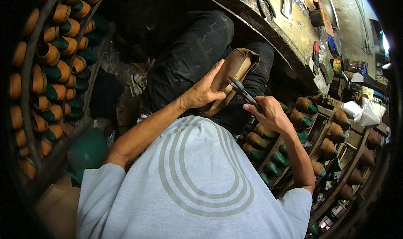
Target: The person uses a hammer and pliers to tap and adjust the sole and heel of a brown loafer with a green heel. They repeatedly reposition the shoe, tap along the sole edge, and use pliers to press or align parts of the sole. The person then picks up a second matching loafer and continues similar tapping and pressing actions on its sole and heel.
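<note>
A brown leather shoe [240, 65] rests across my thighs, sole side turned up, the folded leather edge showing along its rim. My left hand [202, 92] grips it from the left, fingers stretched along the side and thumb pressed on the near part. In my right hand [270, 113] are dark metal pincers [245, 93], their curved head at the shoe's right edge. Whether the jaws bite the leather cannot be made out. My right fingers wrap the handles, with the thumb lying along them.
A rack [28, 83] of brown and green shoes stands at left, more shoes [279, 159] on wooden racks at lower right. The worn workbench [289, 41] at upper right bears pliers [263, 3], a blade [287, 3] and clutter. A white plastic bag [364, 111] lies farther right.
</note>
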Demonstrator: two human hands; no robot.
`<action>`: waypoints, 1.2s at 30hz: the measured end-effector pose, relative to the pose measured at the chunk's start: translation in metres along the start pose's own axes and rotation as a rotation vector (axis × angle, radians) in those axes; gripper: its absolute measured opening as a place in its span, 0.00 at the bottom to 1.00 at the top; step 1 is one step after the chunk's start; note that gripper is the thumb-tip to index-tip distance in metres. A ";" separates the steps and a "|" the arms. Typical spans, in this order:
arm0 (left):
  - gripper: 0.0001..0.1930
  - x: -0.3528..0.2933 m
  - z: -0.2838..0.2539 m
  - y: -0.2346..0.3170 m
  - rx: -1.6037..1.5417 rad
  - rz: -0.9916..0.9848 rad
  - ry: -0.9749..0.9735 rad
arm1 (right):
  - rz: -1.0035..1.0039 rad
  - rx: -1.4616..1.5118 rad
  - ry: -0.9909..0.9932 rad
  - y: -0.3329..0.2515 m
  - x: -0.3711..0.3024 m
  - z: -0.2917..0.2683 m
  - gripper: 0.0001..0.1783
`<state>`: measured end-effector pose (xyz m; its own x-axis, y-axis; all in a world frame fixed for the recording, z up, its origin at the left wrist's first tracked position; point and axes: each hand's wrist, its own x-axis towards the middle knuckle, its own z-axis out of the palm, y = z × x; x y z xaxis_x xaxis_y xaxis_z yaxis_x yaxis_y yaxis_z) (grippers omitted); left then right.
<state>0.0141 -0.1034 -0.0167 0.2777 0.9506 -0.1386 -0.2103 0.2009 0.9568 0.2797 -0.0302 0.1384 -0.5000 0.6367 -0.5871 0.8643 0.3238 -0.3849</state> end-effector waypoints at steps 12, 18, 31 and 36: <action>0.34 -0.010 0.009 0.009 -0.578 -0.077 0.086 | -0.180 -0.175 0.272 0.010 -0.005 0.042 0.31; 0.34 -0.012 0.018 0.019 -0.558 -0.144 0.131 | -0.152 -0.218 0.371 0.007 -0.014 0.064 0.27; 0.42 -0.008 0.026 0.018 -0.422 -0.171 0.078 | 0.129 0.061 0.582 -0.018 -0.027 0.131 0.25; 0.51 -0.012 0.036 0.022 0.026 -0.239 0.240 | 0.209 0.138 0.581 -0.039 -0.040 0.133 0.26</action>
<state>0.0394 -0.1189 0.0154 0.0866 0.9064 -0.4134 -0.1407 0.4219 0.8957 0.2585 -0.1616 0.0818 -0.1766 0.9653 -0.1924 0.9060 0.0831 -0.4150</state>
